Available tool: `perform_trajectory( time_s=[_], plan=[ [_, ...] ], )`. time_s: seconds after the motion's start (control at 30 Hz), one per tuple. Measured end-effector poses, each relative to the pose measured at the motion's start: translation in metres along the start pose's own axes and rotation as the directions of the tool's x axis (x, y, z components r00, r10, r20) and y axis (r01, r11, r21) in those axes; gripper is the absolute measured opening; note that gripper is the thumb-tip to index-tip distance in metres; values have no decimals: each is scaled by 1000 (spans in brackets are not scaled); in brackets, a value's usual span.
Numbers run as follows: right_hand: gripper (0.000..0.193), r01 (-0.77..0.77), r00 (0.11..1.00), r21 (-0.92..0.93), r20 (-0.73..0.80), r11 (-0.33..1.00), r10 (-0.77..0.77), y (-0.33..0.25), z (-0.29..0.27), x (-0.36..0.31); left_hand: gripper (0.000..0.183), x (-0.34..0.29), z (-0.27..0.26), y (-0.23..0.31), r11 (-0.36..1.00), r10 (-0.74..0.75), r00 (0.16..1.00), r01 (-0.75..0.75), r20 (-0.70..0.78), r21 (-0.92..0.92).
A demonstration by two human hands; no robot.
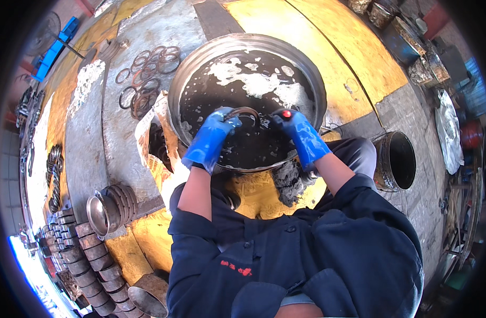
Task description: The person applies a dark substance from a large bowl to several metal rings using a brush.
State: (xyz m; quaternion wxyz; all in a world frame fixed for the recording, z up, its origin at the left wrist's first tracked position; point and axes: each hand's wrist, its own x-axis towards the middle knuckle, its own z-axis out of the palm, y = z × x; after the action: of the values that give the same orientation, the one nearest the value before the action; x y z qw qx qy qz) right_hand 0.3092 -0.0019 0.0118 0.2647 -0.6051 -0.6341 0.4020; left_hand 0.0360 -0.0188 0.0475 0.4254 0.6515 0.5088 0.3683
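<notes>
A wide round metal basin [319, 95] of dark liquid with pale foam lies before me. Over its near half, my left hand [213, 132], in a blue glove, grips a dark ring [245, 109] by its left side. My right hand [301, 132], gloved in blue too, is closed around a small tool with a red end [287, 114]. The tool's dark tip points toward the ring's right side; whether they touch I cannot tell. Wet suds shine on both gloves.
Loose rings [147, 66] lie left of the basin, next to an open sack [152, 135]. A dark bucket [394, 161] stands to my right. Stacked metal cylinders [97, 259] and a metal pan [102, 214] are at lower left. A dark rag [289, 185] sits below the basin.
</notes>
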Motion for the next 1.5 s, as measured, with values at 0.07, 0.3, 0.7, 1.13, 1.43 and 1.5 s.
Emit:
perform_trajectory(
  time_s=[0.07, 0.3, 0.7, 1.13, 1.43, 1.5],
  plan=[
    [24, -203, 976, -26, 69, 979, 204, 8, -10, -1, 21, -7, -6, 22, 872, -346, 938, 332, 26, -359],
    [20, 261, 942, 402, 93, 878, -323, -101, -1, -19, 24, -13, -19, 34, 725, -506, 863, 416, -13, -549],
    [23, -65, 998, 49, 29, 997, 63, -61, 20, 16, 26, -6, -28, 3, 682, -515, 850, 326, -113, -655],
    [26, -20, 998, 282, 56, 959, 5, -74, 25, -22, 26, 4, -9, 20, 782, -330, 939, 216, -95, -584],
    [25, 160, 987, -166, -1, 973, -163, -46, 15, 15, 27, 4, -8, 32, 807, -325, 943, 239, -68, -540],
    [29, -210, 966, 48, 162, 976, 200, -44, 20, 10, 26, 3, -8, 30, 786, -315, 948, 232, -49, -573]
  ],
)
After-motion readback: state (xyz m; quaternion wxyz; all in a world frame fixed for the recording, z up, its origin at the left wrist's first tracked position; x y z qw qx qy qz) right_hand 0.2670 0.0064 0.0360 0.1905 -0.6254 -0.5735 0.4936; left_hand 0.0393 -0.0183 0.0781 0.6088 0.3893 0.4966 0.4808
